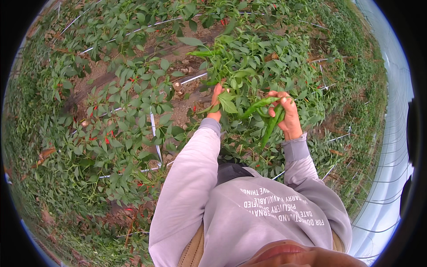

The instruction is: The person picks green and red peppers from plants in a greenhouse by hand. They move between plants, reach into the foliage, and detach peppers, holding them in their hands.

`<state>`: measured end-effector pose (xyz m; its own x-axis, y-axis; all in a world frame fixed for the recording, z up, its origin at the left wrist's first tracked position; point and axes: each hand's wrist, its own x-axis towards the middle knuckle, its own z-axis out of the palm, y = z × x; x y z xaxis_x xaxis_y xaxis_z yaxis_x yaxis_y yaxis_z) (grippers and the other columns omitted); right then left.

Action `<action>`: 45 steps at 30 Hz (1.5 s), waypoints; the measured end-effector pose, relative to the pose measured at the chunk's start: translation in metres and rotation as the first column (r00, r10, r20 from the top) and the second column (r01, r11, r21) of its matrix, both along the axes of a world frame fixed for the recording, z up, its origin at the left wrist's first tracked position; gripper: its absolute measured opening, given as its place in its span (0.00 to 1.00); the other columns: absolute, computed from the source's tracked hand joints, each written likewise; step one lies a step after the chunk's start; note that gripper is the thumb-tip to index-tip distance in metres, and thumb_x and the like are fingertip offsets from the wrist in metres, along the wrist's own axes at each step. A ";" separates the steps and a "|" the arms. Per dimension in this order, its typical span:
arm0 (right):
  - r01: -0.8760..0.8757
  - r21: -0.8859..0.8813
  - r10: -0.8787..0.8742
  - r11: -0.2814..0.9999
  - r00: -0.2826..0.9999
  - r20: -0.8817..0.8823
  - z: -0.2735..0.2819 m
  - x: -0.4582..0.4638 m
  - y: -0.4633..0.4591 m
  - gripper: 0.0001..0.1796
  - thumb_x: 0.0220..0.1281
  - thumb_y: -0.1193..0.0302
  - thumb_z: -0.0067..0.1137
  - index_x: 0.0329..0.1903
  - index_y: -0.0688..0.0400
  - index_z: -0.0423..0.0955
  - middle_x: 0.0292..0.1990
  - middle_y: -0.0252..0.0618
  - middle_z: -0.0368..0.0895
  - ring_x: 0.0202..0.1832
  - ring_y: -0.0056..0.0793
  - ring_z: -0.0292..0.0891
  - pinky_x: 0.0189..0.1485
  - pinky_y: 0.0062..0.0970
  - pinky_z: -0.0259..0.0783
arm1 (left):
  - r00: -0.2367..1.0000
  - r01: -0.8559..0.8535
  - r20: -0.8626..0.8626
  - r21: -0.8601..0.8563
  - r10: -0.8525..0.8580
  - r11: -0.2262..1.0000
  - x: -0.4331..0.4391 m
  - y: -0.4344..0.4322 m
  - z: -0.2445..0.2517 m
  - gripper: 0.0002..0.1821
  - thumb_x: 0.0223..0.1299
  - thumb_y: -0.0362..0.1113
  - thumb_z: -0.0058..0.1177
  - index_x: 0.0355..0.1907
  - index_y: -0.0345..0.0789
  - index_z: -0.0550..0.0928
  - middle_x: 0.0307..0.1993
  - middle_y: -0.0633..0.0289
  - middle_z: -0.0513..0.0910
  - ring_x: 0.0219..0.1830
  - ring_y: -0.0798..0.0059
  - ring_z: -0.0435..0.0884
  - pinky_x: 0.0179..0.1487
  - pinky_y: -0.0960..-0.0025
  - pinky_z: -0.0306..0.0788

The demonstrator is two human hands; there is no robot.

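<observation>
Several long green chili peppers are held in my right hand, their stems between the fingers and their tips hanging down and to the left. On the left, my left hand grips a leafy branch of a pepper plant; leaves cover part of the fingers. Another green chili pepper shows on that plant, beyond my left hand. A pale leaf cluster lies across the front of the left hand.
Dense pepper plants spread all around, some bearing red chili peppers. White strings run between the rows above bare soil. A wooden stake stands among the leaves ahead. Translucent sheeting borders the right side.
</observation>
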<state>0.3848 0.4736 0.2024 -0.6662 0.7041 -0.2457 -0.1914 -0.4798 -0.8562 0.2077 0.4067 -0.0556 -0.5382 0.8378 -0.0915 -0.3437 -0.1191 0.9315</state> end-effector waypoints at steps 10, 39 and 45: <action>-0.073 0.097 0.029 0.993 0.918 0.396 0.013 -0.028 0.040 0.13 0.71 0.61 0.53 0.43 0.59 0.72 0.28 0.35 0.78 0.32 0.29 0.80 0.23 0.22 0.72 | 0.884 0.070 0.465 -0.012 -0.056 0.997 0.009 -0.001 0.032 0.30 0.70 0.58 0.43 0.67 0.43 0.69 0.37 0.65 0.77 0.41 0.72 0.79 0.46 0.69 0.75; -0.387 0.834 -0.239 0.394 0.833 0.499 -0.059 -0.074 0.018 0.10 0.54 0.67 0.63 0.37 0.59 0.80 0.37 0.40 0.81 0.39 0.43 0.78 0.42 0.35 0.73 | 0.966 0.224 -0.120 -0.065 -0.230 0.972 0.014 -0.030 0.017 0.26 0.68 0.42 0.48 0.68 0.45 0.68 0.61 0.60 0.74 0.58 0.69 0.76 0.54 0.63 0.72; -0.464 0.791 -0.177 0.398 0.808 0.563 -0.046 -0.059 0.012 0.13 0.51 0.67 0.63 0.38 0.61 0.79 0.37 0.42 0.80 0.39 0.47 0.77 0.42 0.37 0.72 | 0.556 -0.084 -0.580 -0.751 -0.595 0.654 -0.062 -0.089 0.101 0.22 0.51 0.26 0.52 0.51 0.44 0.83 0.49 0.52 0.83 0.51 0.59 0.82 0.50 0.62 0.75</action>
<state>0.3255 0.4856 0.1561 -0.7757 0.6188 0.1237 0.3793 0.6139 -0.6923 0.1459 0.3179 0.0451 -0.4453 0.8258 -0.3461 0.5888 0.5613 0.5816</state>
